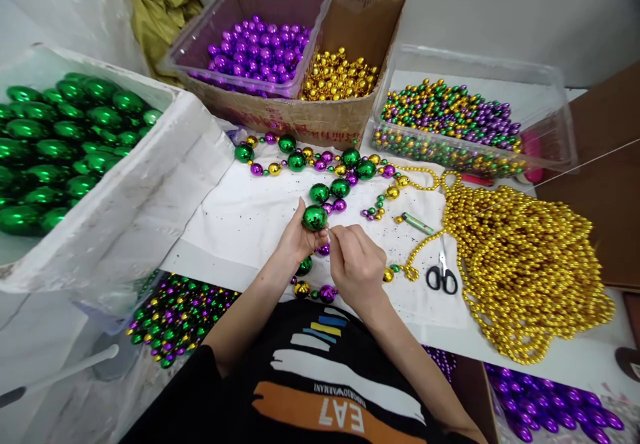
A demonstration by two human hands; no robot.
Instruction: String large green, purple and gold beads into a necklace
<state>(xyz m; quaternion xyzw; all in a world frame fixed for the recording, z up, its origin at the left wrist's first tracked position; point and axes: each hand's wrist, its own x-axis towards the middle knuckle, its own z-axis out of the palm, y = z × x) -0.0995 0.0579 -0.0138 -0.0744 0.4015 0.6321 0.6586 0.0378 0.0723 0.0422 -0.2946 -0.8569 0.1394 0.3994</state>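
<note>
My left hand [295,239] holds a large shiny green bead [315,218] between thumb and fingers. Right beside it, my right hand [357,263] is closed in a pinch near the bead's lower edge; what its fingertips grip is too small to make out. Around my hands lies a bead garland [296,161] of green, purple and gold beads, curving along the back of the white cloth [225,221]. More of its beads, such as a purple bead [327,293], lie below my hands, partly hidden by them.
Scissors [442,276] and a small green lighter-like item [418,223] lie right of my hands, beside a heap of gold bead strands [525,257]. A white box [175,131] of green beads stands left. Behind are a cardboard box [280,112] and a clear bin [560,124].
</note>
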